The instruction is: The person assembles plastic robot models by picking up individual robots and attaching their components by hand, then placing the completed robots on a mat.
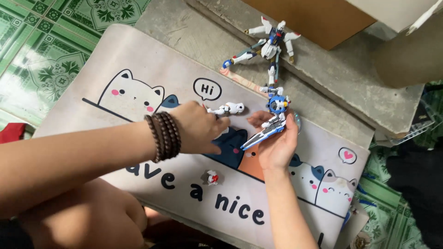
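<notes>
Bare knee (87, 216) and forearm fill the lower left of the view, closest to the lens, with a band of dark wooden beads (164, 136) around the wrist. Left hand (198, 128) lies knuckles up over the mat, fingers curled, its fingertips pinching one end of a small white toy limb (228, 109). That limb lies roughly level across the picture, its free end pointing toward the right hand.

Right hand (277, 143) is turned palm up and partly cupped, gripping a blue and white toy robot body (275, 117). The piece's long axis runs on a diagonal: a blue pointed end reaches down and left past the palm, and the rounded blue section sits up and right near the fingertips. The two hands are close together, the limb and the body just apart.

Both hands work above a pale mat (138, 60) printed with cartoon cats. A small red and white toy part (212, 177) rests alone on the mat, nearer the camera than the hands. Beyond the mat, on a grey concrete step (350, 78), lies a white and blue winged toy frame (270, 46), its limbs spread. A brown cardboard box (314, 18) stands at the top edge; its contents cannot be seen. Green patterned floor tiles (50, 50) surround the mat.
</notes>
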